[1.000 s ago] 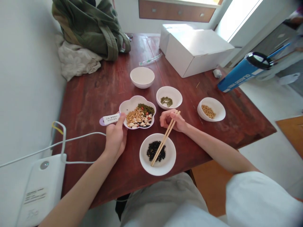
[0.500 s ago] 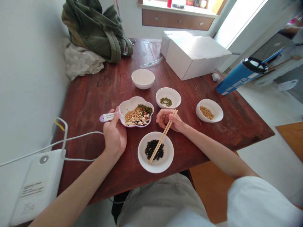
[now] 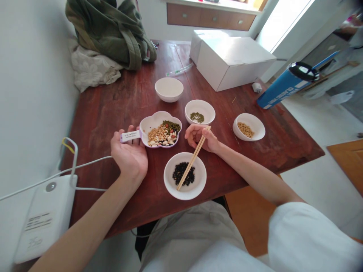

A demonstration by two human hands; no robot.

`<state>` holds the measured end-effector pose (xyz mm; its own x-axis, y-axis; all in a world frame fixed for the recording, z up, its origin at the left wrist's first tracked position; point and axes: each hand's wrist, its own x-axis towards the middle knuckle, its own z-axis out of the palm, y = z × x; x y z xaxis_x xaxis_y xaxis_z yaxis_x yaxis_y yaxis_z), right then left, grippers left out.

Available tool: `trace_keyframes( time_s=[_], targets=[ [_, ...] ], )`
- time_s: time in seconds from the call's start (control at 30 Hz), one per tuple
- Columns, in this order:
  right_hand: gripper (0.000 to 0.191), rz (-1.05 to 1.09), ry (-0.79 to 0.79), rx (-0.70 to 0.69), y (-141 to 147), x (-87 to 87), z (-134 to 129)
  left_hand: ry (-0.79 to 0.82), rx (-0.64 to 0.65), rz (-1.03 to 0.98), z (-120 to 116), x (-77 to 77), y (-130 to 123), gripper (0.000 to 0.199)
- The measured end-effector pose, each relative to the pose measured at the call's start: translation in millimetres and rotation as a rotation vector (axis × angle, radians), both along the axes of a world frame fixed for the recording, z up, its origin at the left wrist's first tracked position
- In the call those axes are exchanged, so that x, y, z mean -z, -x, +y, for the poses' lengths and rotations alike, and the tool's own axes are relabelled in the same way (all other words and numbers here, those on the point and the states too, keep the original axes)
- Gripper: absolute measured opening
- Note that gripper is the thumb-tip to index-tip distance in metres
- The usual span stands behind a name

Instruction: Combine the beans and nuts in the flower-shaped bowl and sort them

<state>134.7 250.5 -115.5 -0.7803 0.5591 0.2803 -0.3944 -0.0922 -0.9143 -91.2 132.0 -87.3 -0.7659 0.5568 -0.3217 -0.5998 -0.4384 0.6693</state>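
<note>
My left hand [image 3: 129, 153] lies palm up with its fingers apart, under the handle of a flower-shaped dish [image 3: 147, 121] of mixed beans and nuts. The thumb is off the handle. In my right hand [image 3: 202, 136] is a pair of wooden chopsticks [image 3: 190, 165]; their tips rest among black beans [image 3: 179, 170] in a white bowl [image 3: 200, 181] near the table's front edge. Just beyond that hand stands a white bowl [image 3: 208, 109] with green beans [image 3: 196, 117]. A bowl [image 3: 260, 130] to the right holds yellow beans [image 3: 245, 130]. Behind the dish is an empty white bowl [image 3: 169, 88].
A white box [image 3: 235, 60] stands at the back right, near a blue cup [image 3: 280, 88]. A green bag [image 3: 110, 36] lies on patterned cloth [image 3: 93, 68] at the back left. A white power bank [image 3: 45, 219] with a cable [image 3: 85, 164] is at the left.
My left thumb has come off the dish's handle and the hand has opened, shifting left. The whole view has tilted slightly. My right hand keeps the chopsticks in the black beans.
</note>
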Motion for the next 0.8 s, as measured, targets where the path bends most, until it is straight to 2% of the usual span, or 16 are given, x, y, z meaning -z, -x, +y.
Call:
trace_keyframes(
  time_s=[0.07,0.17,0.3,0.47,0.6,0.7,0.8],
  targets=[
    [0.066,0.024,-0.007,-0.005,0,1.0,1,0.003,-0.044,0.044,0,2.3,3,0.019],
    [0.066,0.026,-0.01,0.001,0,1.4,1,0.032,-0.105,0.29,0,11.8,13,0.037],
    [0.067,0.004,-0.006,0.004,0,0.3,1,0.044,-0.059,0.619,-6,19.6,20,0.046],
    [0.065,-0.012,0.013,0.018,1,-0.8,1,-0.058,-0.046,0.976,-18,1.3,1,0.058],
    [0.067,-0.014,0.011,0.041,1,-2.0,0,-0.105,-0.059,1.132,-21,-7.9,-20,0.049],
    [0.066,-0.007,0.004,0.089,3,-2.1,-2,-0.227,0.011,1.114,-25,-5.3,-34,0.043],
    [0.068,0.01,-0.031,0.148,4,0.9,-3,-0.284,0.24,1.166,-33,-2.0,-40,0.047]
  ],
)
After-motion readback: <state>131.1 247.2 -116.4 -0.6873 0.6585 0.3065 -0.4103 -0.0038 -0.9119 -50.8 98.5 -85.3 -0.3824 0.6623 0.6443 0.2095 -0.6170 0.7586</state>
